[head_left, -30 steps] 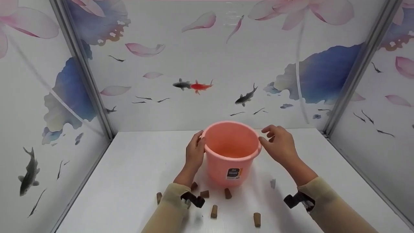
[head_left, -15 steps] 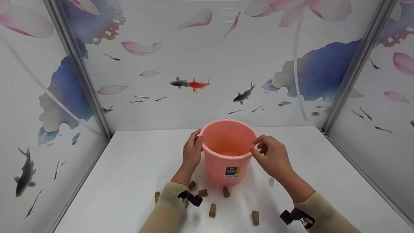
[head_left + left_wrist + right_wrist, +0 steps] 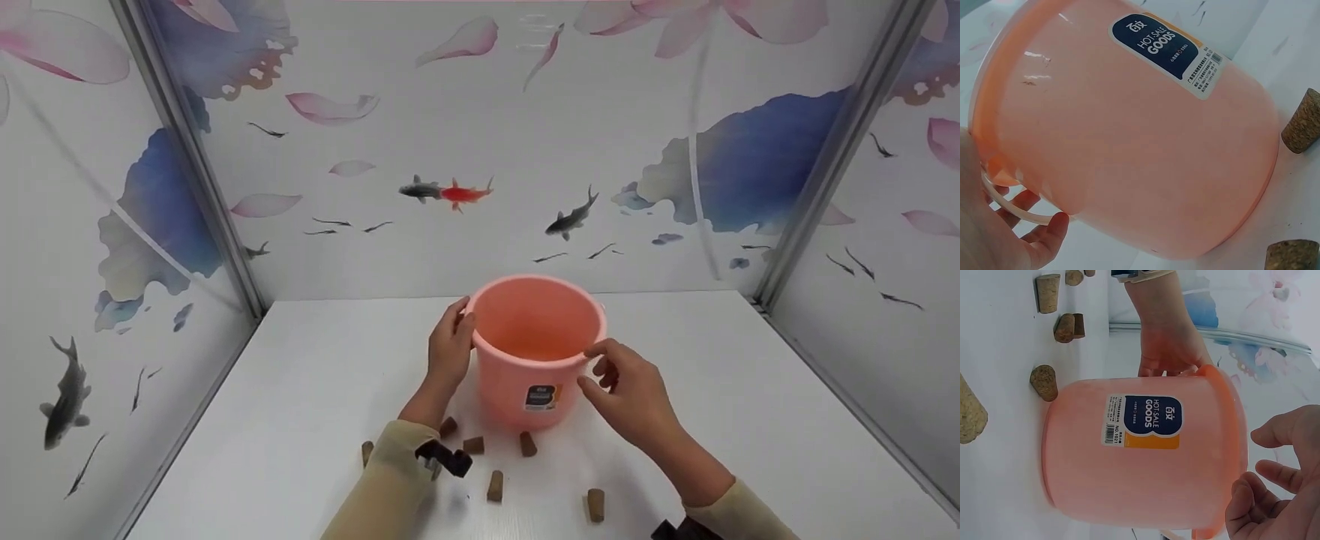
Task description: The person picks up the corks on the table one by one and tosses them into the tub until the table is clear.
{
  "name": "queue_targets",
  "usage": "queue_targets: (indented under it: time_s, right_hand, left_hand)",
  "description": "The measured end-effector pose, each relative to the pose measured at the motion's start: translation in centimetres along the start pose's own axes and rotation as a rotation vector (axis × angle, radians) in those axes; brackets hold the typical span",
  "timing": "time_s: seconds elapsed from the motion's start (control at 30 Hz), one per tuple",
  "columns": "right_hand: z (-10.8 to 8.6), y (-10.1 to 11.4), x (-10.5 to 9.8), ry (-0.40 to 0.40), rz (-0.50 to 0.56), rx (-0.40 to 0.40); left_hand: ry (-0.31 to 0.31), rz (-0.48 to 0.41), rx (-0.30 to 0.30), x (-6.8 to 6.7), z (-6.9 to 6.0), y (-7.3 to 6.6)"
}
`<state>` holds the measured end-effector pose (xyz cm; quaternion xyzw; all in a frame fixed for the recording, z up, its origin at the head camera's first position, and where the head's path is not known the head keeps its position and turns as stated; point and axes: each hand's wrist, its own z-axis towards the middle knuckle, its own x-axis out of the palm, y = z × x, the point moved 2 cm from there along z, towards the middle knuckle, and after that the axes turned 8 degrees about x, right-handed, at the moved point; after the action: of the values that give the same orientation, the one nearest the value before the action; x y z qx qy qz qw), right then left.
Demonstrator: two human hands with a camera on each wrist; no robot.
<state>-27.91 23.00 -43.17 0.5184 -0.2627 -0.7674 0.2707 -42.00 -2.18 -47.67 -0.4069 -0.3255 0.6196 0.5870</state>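
A pink plastic bucket stands upright on the white table, its rim toward me and a dark label on its front wall. My left hand grips its left side just below the rim; in the left wrist view, the fingers curl about the thin handle. Beside the front right of the rim is my right hand, fingers loosely bent and nothing between them. In the right wrist view those fingertips lie close to the rim; whether they touch it I cannot tell.
Several cork stoppers lie about the bucket's front: one cork toward me, another cork to the right, a third cork by the base. Printed panels wall the table at the back and both sides.
My right hand has moved left and toward me along the rim, from the bucket's right side to its front right. The left hand keeps its hold, and the bucket stays in place.
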Motion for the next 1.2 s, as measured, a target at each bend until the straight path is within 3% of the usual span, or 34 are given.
queue_targets:
  time_s: [0.23, 0.47, 0.97, 1.2]
  right_hand:
    - [-1.4, -0.3, 0.6, 0.077, 0.033, 0.024]
    - [-2.2, -1.0, 1.9, 0.167, 0.042, 0.085]
    - [-2.8, -2.8, 3.4, 0.364, -0.022, 0.033]
    - [-2.7, -3.2, 3.8, 0.453, -0.055, -0.01]
  left_hand:
    - [0.008, -0.016, 0.02, -0.1, -0.1, 0.1]
    - [0.013, -0.019, -0.012, -0.3, -0.4, 0.2]
    - [0.005, -0.004, -0.002, 0.4, 0.0, -0.1]
    - [-0.001, -0.034, 0.023, 0.1, -0.1, 0.0]
